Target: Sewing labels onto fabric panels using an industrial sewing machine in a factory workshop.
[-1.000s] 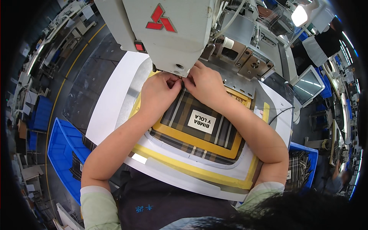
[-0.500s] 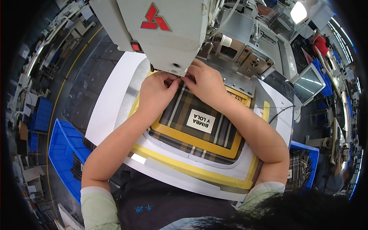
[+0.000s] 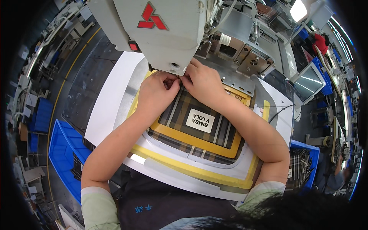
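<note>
Both hands meet at the lower edge of a white sewing machine head. My left hand has thumb and fingers pinched together there. Close beside it, my right hand also pinches, its fingers partly behind the machine head. Whatever lies between the fingertips is too small and hidden to make out. Below the hands, dark plaid fabric with a white printed label lies flat inside a yellow frame. The frame rests on a white sheet edged with yellow tape.
Blue bins stand on both sides; the right bin holds plaid pieces, and the left bin has some too. Metal clamp parts sit right of the machine head. Further right is a screen. A person in red is far off.
My hands stay pinched together at the machine head with only slight finger shifts. The fabric and frame have not moved.
</note>
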`<state>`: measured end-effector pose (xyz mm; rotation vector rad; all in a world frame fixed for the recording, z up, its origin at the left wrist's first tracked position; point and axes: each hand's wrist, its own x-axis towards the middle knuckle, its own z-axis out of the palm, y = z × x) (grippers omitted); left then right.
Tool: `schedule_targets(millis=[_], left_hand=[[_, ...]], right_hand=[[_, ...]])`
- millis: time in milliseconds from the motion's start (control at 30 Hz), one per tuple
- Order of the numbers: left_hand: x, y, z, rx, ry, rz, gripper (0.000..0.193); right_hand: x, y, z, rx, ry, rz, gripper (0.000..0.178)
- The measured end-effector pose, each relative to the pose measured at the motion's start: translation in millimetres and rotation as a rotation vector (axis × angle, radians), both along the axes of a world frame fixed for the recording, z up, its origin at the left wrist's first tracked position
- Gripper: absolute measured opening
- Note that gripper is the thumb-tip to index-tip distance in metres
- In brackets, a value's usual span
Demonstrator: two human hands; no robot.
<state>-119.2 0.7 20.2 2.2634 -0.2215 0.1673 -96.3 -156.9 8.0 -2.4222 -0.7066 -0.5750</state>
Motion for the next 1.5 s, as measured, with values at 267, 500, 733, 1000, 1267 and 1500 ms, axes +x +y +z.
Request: schedule_targets(millis=[267,500,733,1000,1267,1500], left_hand=[[2.2,2.0,-5.5,0.008,-0.05,0.003,0.019],[1.2,-1.1,-0.5,-0.011,-0.005,0.026,0.02],[2.5,-1.7,0.1,-0.024,0.015,0.019,0.019],[2.1,0.0,-2.3,-0.005,-0.013,0.008,0.019],[2.0,0.1,-0.2,-0.016,0.004,0.012,0.02],[2.8,-1.3,-1.7,-0.032,0.005,0.029,0.019]], right_hand=[[-2.7,-2.0,2.9,0.041,0.036,0.006,0.012],[-1.8,-4.4,3.7,0.103,0.061,0.041,0.01],[2.2,-4.6,0.9,0.061,0.011,0.05,0.011],[-0.2,0.3,-0.1,0.018,-0.015,0.003,0.011],[0.2,-1.1,-0.1,0.092,0.032,-0.003,0.012],[0.3,-3.4,1.0,0.115,0.061,0.041,0.011]])
